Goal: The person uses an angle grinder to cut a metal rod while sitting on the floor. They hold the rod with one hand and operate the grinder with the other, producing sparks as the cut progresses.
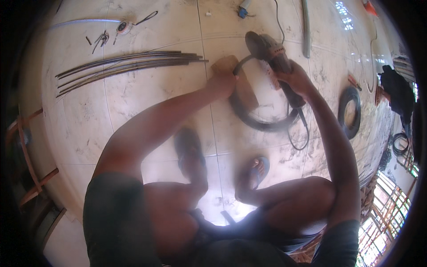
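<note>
My right hand (293, 78) grips a black and grey angle grinder (278, 55) by its body, with its disc tilted toward the upper left. My left hand (222, 83) holds a curved dark ring (258, 122), like a tire or hose, near the top of a wooden block (244, 89) lying on the floor. The grinder's disc is just above the ring's upper end; whether they touch I cannot tell. A reddish block shows under the grinder. The cable (297, 147) loops down from the grinder's back end.
Several long metal rods (129, 62) lie at the upper left, near a tape measure (123, 27) and small metal pieces. A second black ring (349, 111), a red-handled tool (353, 81) and a pale pipe (306, 31) lie to the right. A blue connector (243, 11) lies ahead; my sandalled feet are below.
</note>
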### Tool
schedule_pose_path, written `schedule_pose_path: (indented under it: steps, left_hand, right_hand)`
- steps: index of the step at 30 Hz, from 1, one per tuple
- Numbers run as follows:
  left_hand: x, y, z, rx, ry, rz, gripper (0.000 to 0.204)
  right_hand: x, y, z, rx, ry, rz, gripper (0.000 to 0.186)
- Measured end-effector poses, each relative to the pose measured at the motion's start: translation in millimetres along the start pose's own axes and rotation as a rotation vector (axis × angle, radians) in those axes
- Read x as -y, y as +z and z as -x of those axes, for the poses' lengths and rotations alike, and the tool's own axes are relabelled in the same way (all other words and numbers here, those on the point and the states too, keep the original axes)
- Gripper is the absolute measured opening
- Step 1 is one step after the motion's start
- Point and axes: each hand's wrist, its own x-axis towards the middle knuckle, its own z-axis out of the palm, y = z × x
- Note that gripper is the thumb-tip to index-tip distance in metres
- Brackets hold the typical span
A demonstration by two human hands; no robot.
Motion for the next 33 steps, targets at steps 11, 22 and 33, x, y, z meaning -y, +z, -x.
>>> schedule_pose_path:
  steps: [11,22,33]
  left_hand:
    - [6,-10,-35,-0.101,-0.073,0.067,0.028]
    - [7,-14,-33,0.093,0.055,0.065,0.057]
    - [-9,-30,-25,0.293,-0.095,0.091,0.060]
  right_hand:
    - [-5,-20,6,-0.055,0.003,0.108,0.065]
    - [-21,-10,20,-0.030,-0.011,0.125,0.054]
    - [-22,-8,17,-0.019,-0.021,0.094,0.063]
